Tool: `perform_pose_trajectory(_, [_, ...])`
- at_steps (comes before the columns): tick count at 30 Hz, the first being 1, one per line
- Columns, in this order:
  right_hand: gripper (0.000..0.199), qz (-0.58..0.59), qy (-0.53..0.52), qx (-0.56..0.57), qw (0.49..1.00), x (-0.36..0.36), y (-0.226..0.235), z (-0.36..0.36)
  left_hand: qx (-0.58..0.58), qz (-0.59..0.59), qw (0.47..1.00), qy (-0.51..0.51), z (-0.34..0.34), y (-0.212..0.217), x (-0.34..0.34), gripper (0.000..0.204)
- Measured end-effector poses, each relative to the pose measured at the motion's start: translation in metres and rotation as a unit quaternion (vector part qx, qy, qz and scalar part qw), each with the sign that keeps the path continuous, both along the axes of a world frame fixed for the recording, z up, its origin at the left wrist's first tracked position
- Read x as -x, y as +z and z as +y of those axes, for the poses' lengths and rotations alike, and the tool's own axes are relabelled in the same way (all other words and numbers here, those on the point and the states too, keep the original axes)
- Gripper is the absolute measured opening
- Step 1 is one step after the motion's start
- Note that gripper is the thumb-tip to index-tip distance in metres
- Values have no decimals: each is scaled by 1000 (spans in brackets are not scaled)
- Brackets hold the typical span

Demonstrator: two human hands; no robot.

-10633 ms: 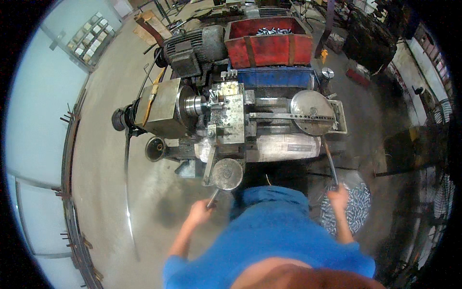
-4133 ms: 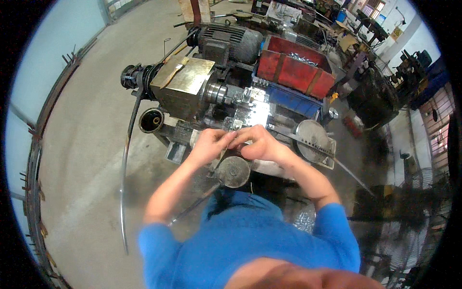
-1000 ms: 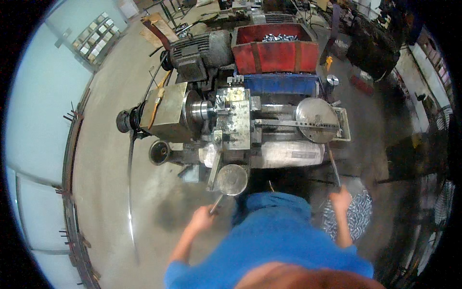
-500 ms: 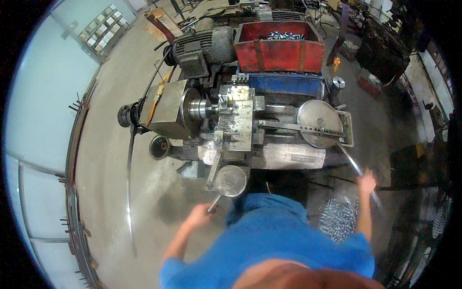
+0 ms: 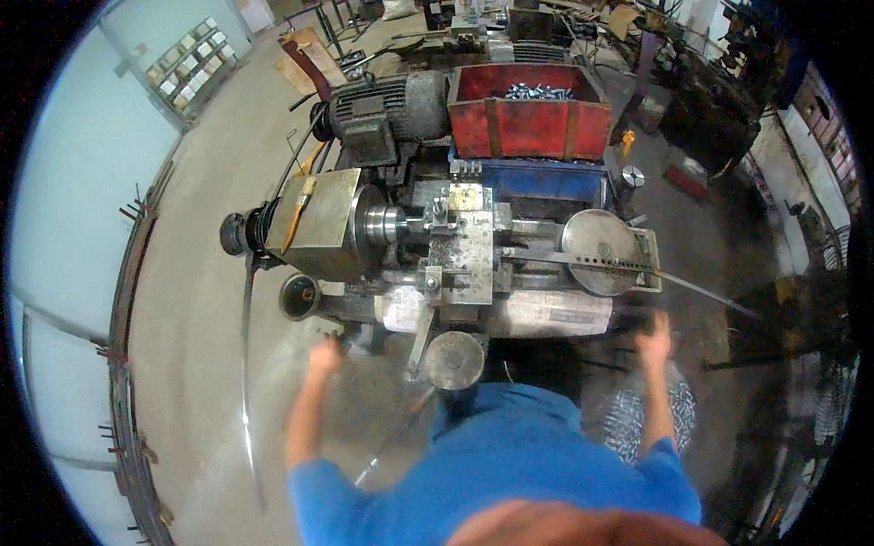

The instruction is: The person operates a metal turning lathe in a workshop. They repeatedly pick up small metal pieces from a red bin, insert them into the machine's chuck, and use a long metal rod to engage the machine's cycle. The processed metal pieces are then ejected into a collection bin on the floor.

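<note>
My right hand (image 5: 653, 341) is raised off the long metal lever (image 5: 706, 295) of the large round disc (image 5: 601, 250), with its fingers apart and nothing in them. My left hand (image 5: 324, 353) hovers at the front left of the small lathe, close to a grey block; blur hides how its fingers lie. The smaller disc (image 5: 455, 360), with its handle (image 5: 396, 437) pointing down to the left, is at the lathe's front, and neither hand touches it. Between the hands stands the tool slide (image 5: 469, 246), to the right of the shiny chuck (image 5: 384, 224).
Behind the lathe, a red bin (image 5: 528, 123) of small metal parts sits above a blue bin (image 5: 537, 180). A motor (image 5: 387, 109) stands at its left. On the headstock lies a brush (image 5: 299, 214). More metal parts (image 5: 628, 423) are heaped by my right arm.
Both hands have let go of their levers; the left moved left and forward, the right forward and left. The long lever swung up to the right. The tool slide shifted right, away from the chuck.
</note>
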State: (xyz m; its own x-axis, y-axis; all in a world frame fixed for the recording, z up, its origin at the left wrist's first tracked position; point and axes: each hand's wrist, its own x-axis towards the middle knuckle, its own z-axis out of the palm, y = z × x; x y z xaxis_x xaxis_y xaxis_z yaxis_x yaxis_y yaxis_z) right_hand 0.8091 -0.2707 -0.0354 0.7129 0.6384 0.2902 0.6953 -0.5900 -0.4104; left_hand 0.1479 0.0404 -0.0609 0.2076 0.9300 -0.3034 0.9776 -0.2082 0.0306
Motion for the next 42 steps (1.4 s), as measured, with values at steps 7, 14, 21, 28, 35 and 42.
perform_pose_trajectory(7, [43,154,-38,62,985,32,5,-36,-56,-8,997,61,7,-66,-15,41])
perform_pose_trajectory(14, [37,112,44,76,990,41,64,4,-20,24,999,-11,4,-68,-6,39])
perform_pose_trajectory(21, [36,112,254,-13,961,104,205,159,69,-24,992,102,-10,-58,3,42])
perform_pose_trajectory(28, [33,-64,642,-72,760,236,242,318,-99,-227,962,111,-17,118,61,33])
perform_pose_trajectory(35, [28,-152,553,278,771,288,231,380,-310,-132,910,241,-64,158,162,32])
perform_pose_trajectory(42, [34,-77,535,233,808,271,215,393,-300,14,893,336,-67,107,169,31])
